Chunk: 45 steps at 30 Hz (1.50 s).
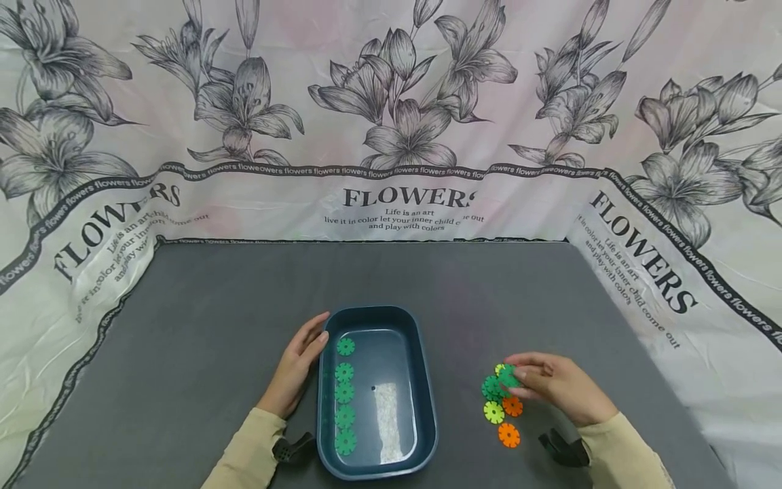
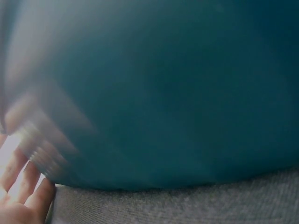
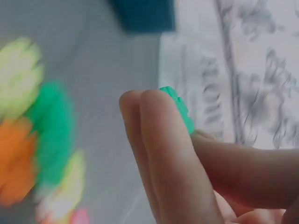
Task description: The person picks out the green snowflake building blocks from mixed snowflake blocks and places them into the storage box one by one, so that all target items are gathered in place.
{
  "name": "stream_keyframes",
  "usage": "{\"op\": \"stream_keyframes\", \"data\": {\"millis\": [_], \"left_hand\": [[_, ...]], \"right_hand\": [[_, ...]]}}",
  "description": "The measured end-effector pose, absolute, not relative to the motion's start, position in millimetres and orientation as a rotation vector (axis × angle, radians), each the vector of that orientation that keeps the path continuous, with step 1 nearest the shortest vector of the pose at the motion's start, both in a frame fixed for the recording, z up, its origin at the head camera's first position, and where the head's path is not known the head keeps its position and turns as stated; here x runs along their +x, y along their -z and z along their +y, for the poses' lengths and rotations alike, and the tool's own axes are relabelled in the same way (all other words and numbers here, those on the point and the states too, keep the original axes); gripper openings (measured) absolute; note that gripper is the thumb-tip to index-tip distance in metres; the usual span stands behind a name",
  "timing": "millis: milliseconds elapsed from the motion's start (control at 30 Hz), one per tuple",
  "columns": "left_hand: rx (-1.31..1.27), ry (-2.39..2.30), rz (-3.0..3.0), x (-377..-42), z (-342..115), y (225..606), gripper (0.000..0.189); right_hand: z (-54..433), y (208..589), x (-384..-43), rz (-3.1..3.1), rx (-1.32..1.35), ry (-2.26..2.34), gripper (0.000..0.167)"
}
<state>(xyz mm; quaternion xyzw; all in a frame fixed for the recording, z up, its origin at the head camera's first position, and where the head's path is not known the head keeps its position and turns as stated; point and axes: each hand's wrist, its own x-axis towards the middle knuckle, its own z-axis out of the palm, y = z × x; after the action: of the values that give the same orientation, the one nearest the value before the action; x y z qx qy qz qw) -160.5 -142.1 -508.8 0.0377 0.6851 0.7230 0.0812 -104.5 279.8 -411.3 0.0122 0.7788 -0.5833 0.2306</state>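
A blue tray (image 1: pixel 429 407) holds a column of several green notched discs (image 1: pixel 345 392) along its left side. My left hand (image 1: pixel 296 370) rests against the tray's upper left side, thumb and forefinger at the rim. In the left wrist view its fingers (image 2: pixel 39 193) lie against the outer wall of the tray (image 2: pixel 163 107). To the right of the tray, my right hand (image 1: pixel 559 384) pinches a green notched disc (image 1: pixel 507 375) between thumb and fingers, above a small pile. The right wrist view shows only the edge of that disc (image 3: pixel 180 109) past the fingertips.
Loose discs lie under and near the right hand: green (image 1: pixel 491 388), yellow (image 1: pixel 494 412) and orange (image 1: pixel 509 435). The grey tabletop (image 1: pixel 244 305) meets a flower-printed cloth (image 1: pixel 403 204) at the back and sides.
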Motion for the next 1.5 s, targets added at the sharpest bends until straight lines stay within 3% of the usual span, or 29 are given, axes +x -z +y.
{"op": "stream_keyframes", "data": {"millis": [300,667,1167,1500], "left_hand": [[0.104,-2.156,2.054,-160,-145,511,0.047],[0.12,-2.179,2.041,-159,-145,510,0.051],[0.125,-2.186,2.028,-162,-145,509,0.051],[0.173,-2.203,2.02,-161,-145,508,0.051]], "right_hand": [[216,384,-144,1.838,-0.228,1.601,0.046],[138,389,-180,1.585,-0.306,1.409,0.035],[79,409,-172,1.796,-0.326,1.055,0.014],[56,422,-159,1.859,-0.308,0.941,0.014]]}}
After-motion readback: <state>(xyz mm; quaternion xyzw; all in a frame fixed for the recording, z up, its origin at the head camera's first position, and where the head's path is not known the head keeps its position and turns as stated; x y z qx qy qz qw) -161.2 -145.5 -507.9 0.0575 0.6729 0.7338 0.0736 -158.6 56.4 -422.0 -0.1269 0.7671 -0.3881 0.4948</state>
